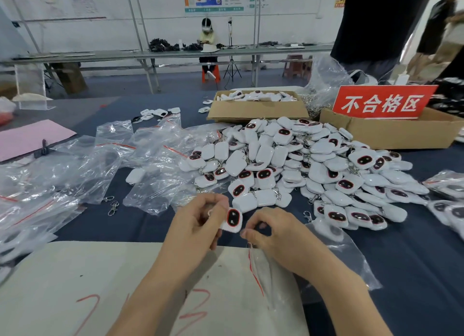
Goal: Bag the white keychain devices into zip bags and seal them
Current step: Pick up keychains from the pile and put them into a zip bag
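Above the dark blue counter [414,247], one white keychain device [233,219] is pinched in the left hand [198,222], angled toward the zip bag [259,273] whose mouth the right hand [273,232] pinches, likely for insertion; the pile [313,164] lies just beyond.

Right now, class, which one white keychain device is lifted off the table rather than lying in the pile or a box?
The keychain device held in the left grip, dark face showing, just before the pile; every other one lies down.
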A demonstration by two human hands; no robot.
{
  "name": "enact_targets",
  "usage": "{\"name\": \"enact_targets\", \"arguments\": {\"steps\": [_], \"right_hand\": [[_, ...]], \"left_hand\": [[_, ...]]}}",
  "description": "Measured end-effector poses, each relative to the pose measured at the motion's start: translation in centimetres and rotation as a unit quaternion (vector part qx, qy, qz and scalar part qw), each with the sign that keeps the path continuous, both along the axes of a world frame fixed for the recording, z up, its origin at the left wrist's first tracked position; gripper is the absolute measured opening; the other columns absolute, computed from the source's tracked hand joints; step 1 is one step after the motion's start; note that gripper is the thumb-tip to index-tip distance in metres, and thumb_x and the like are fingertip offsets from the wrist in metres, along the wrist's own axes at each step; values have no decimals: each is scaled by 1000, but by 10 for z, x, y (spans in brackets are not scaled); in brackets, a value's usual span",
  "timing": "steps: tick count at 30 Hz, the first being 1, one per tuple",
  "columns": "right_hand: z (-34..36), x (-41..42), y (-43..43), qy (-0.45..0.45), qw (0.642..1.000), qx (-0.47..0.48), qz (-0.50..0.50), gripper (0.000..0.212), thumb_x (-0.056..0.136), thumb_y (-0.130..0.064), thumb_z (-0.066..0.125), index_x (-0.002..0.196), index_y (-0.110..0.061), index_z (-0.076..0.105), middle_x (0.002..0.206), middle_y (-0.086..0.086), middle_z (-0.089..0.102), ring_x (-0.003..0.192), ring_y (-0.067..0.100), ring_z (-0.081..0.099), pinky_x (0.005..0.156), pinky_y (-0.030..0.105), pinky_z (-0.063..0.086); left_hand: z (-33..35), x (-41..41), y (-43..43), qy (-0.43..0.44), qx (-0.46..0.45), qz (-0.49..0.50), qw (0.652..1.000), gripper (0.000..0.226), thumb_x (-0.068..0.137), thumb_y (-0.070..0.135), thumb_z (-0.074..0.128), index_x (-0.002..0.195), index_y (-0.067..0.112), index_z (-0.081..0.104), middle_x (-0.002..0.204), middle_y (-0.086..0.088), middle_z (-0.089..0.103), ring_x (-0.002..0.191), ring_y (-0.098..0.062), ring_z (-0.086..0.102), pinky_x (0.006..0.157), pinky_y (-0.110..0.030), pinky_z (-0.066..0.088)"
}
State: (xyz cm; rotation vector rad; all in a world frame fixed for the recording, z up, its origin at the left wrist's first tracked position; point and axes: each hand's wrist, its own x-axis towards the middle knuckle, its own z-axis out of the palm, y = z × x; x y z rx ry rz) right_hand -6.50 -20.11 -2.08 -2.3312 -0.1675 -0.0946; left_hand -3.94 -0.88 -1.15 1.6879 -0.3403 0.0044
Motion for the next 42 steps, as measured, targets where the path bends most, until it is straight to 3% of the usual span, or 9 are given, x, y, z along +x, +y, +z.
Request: {"name": "enact_targets", "arguments": {"steps": [5,11,17,21,27,30,34,39,42], "right_hand": [[-2,6,-3,-27,993,83,-78,11,89,-38,70,82,-30,69,76,-10,69,74,4,60,68,19,50],[-5,12,-2,-59,979,144,-135,13,90,-34,71,78,-32,67,76,-26,68,75,-7,61,67,6,43],[-5,17,0,-79,958,196,-194,14,91,-32,70,78,-31,66,79,-27,67,74,-7,61,65,6,43],[-2,15,1,-91,950,212,-209,14,91,-31,70,78,-30,65,74,-21,68,64,-3,61,61,7,43],[-1,15,0,-96,936,249,-230,9,92,-32,69,84,-29,67,74,-11,69,67,-3,61,59,9,44],[-3,17,0,-93,945,225,-219,9,92,-37,67,85,-31,67,79,-18,69,71,-2,62,63,12,45],[1,14,1,-82,960,198,-179,14,92,-38,67,79,-33,65,79,-23,67,68,-4,61,60,8,43],[-2,15,0,-57,965,173,-188,16,92,-41,66,78,-34,64,76,-23,66,65,-1,61,60,17,45],[-1,14,-2,-61,961,189,-194,15,95,-43,62,82,-37,64,83,-30,65,72,-2,63,65,20,48]], "left_hand": [[-8,-8,-6,-61,108,-66,990,21,89,51,60,96,33,67,67,2,64,57,-16,48,57,-33,41],[-13,-18,-18,-101,196,-42,975,7,97,45,59,98,43,66,75,17,67,59,1,53,58,-15,40],[-9,-29,-33,-139,248,-33,958,30,95,56,49,118,42,64,101,23,55,96,1,57,84,-23,48],[-12,-35,-38,-136,273,-79,949,51,86,61,56,133,42,48,119,31,51,117,10,40,97,-12,37],[-11,-36,-42,-142,240,-52,959,41,94,22,68,125,45,57,115,27,54,107,7,54,89,-6,38],[-9,-34,-40,-124,217,-47,967,49,93,21,67,115,62,50,110,29,61,104,8,58,85,-3,38],[-4,-36,-37,-97,234,-101,962,43,92,27,65,123,53,50,95,20,66,80,1,64,72,-11,46],[-10,-39,-36,-159,313,-81,933,46,85,47,52,129,56,39,92,16,60,92,-4,51,86,-19,43],[-12,-40,-40,-151,250,-72,954,53,91,32,59,129,62,38,98,15,60,96,-6,57,85,-24,50]]}}
